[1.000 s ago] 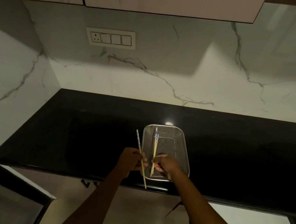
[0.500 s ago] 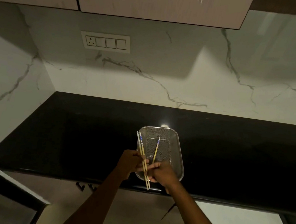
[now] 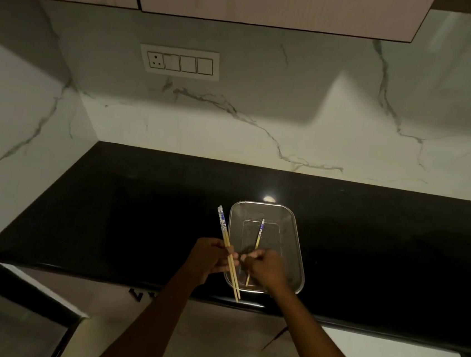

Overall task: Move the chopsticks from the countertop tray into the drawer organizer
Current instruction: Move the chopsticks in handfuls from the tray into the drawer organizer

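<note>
Chopsticks number three in view: two chopsticks [image 3: 228, 250] are bundled side by side in the left hand [image 3: 208, 259], and a single chopstick [image 3: 257, 238] lies in the wire-mesh tray [image 3: 297, 243]. All three are pale bamboo with a blue-and-white patterned band at the end farthest from the fingers; no writing or brand can be read on them.

The left hand's fingers are curled around the pair at about mid-length, thumb pressed against them, so the patterned ends slant up and away beyond the knuckles while the plain tips poke out below the palm, past the counter edge. The right hand [image 3: 266, 270] sits over the near end of the tray with its fingers bunched together at the lower part of the single chopstick; whether they actually pinch it or only touch it cannot be told. That stick's patterned end points away from the fingertips, over the tray floor.

One tray rests on the black countertop [image 3: 109, 208], just right of the left hand. One white switch plate [image 3: 179, 62] on the marble backsplash [image 3: 233, 131] carries one socket and three rocker switches, unlabelled.
</note>
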### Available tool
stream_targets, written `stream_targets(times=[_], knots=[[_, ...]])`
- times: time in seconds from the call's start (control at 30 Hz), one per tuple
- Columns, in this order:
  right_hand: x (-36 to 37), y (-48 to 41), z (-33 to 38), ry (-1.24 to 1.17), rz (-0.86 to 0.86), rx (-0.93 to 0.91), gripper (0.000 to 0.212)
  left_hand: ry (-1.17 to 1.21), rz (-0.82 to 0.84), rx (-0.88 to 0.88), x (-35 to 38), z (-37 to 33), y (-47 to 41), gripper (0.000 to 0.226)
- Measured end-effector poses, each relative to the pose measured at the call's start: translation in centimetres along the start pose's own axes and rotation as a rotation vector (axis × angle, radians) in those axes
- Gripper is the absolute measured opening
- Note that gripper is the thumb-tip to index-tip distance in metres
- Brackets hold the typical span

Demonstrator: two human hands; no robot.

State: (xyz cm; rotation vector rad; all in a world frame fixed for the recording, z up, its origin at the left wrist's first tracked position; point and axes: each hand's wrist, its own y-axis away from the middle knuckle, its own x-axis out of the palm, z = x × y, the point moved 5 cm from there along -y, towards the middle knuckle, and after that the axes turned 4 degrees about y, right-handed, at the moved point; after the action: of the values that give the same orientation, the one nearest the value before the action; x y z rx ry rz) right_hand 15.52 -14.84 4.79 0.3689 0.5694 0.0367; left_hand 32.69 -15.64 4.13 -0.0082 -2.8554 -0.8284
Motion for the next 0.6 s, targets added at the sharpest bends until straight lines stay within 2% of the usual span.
stream_targets(times=[0.07, 0.2, 0.27, 0.47, 0.6], knots=[[0.1, -1.4, -0.3, 0.057, -0.05, 0.06, 0.011, 0.0, 0.011, 0.005, -0.2, -0.1, -0.1, 0.014], [1.4, -2.6, -0.8, 0.253, -0.051, 0.09, 0.008, 0.004, 0.031, 0.019, -0.2, -0.1, -0.3, 0.029], [2.0, -2.9, -1.0, 0.272, -0.04, 0.1, 0.01, 0.013, 0.037, 0.019, -0.2, 0.2, -0.4, 0.03], [1.4, -3.4, -0.6, 0.206, -0.066, 0.127, 0.013, 0.007, 0.045, 0.015, -0.9, 0.7, -0.4, 0.027], [0.1, -1.4, -0.6, -0.086, 0.028, 0.121, 0.009, 0.002, 0.026, 0.006, -0.6, 0.8, -0.3, 0.021]])
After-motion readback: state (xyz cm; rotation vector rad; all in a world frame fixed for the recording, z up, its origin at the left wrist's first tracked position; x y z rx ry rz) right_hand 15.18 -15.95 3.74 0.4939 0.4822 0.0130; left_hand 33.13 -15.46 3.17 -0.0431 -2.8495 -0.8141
